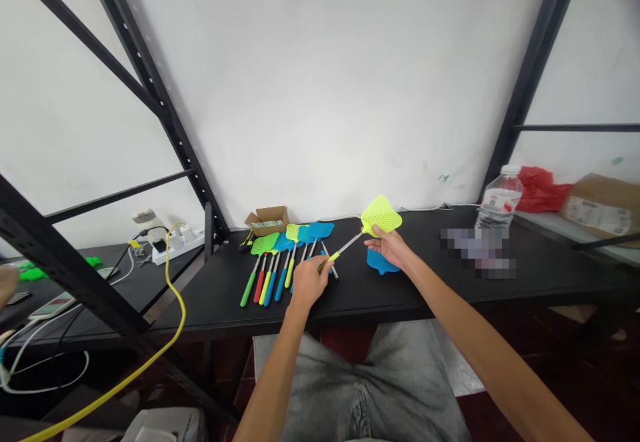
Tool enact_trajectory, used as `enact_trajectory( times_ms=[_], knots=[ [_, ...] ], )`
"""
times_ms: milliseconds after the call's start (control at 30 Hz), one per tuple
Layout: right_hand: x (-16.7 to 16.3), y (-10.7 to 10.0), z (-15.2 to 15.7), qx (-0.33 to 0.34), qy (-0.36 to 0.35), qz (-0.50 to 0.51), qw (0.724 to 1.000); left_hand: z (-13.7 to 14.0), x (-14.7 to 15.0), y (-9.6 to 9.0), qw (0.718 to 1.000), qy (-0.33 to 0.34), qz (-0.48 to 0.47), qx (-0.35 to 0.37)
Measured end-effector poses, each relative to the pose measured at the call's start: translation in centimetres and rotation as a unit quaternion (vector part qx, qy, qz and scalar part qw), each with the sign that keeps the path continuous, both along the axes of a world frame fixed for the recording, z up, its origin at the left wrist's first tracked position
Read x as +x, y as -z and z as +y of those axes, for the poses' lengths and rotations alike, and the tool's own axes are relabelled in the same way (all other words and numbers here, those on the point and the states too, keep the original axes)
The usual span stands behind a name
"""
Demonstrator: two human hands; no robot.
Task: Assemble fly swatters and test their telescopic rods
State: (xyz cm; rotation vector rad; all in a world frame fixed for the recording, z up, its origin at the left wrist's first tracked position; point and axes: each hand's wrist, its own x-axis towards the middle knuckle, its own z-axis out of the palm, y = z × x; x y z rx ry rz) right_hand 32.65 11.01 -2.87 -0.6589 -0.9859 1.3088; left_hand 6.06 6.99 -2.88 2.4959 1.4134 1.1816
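A yellow-green fly swatter with a metal rod is held slantwise above the table, its perforated head up and to the right. My left hand is wrapped round its handle. At the neck, just below the head, my right hand pinches it with thumb and fingers. Underneath the right hand a blue swatter head lies on the tabletop, partly covered. To the left, several fly swatters with green, red, yellow and blue handles lie side by side, heads toward the wall. My left hand hides some of their handles.
A small open cardboard box stands behind the row of swatters. At right are a clear plastic bottle, a red bag and a larger carton. A yellow cable hangs past the black shelf post at left, near a power strip.
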Motion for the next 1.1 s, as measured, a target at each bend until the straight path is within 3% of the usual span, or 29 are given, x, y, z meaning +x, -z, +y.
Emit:
enact_trajectory(
  times_ms=[233,400,733,1100],
  knots=[
    [-0.1,0.0,0.0,-0.002,0.042,-0.029,0.999,-0.3,0.0,-0.2,1.0,0.003,-0.005,-0.009],
    [-0.2,0.0,-0.1,-0.011,0.091,-0.118,0.989,-0.5,0.1,-0.4,1.0,-0.002,0.005,-0.025],
    [-0.7,0.5,0.0,0.017,0.077,-0.202,0.976,-0.8,0.5,-0.7,0.998,-0.046,0.045,-0.009],
    [-0.8,1.2,0.5,0.039,0.061,-0.269,0.96,-0.9,0.8,-0.6,0.999,-0.028,0.037,-0.02]
  ],
)
